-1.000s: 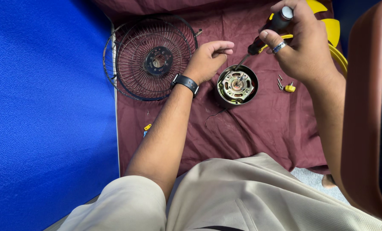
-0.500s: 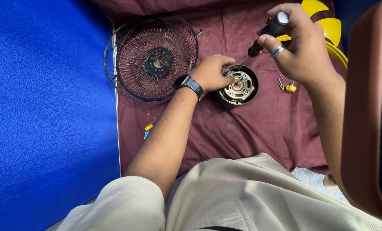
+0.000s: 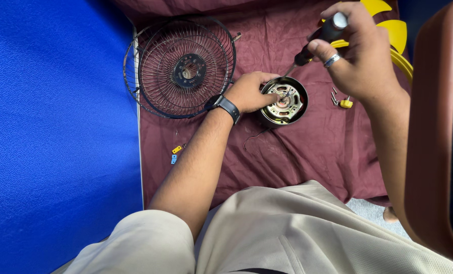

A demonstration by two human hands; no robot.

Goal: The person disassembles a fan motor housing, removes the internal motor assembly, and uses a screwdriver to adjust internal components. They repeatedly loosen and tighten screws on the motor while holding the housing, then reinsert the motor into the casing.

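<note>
Fingers of the left hand (image 3: pixel 249 91) were closed loosely on the rim of the round fan motor (image 3: pixel 285 101), steadying it from its left side; fingers of the right hand (image 3: pixel 363 56) were wrapped shut around the black handle of a screwdriver (image 3: pixel 315 43), whose tip was seen angled down onto the motor's exposed centre.

Surroundings, largest first:
- Maroon cloth (image 3: pixel 297 157) spread over a blue floor mat (image 3: pixel 54 127); no desk was in use. On soft cloth the motor could be rocked under pressure.
- Wire fan guard (image 3: pixel 181 68) lay just left of the motor, near the left wrist; it could be knocked by the forearm.
- Yellow fan blade (image 3: pixel 394 30) partly hidden behind the right hand.
- Motor sat mid-cloth, between both hands.
- Small screws and a yellow piece (image 3: pixel 344 103) lay just right of the motor; tiny yellow and blue clips (image 3: pixel 176 152) lay well apart, lower left.

Risks judged: with the shaft tilted, the tip could slip off and be driven into the windings or the steadying fingers. Loose small parts could be lost in cloth folds.
</note>
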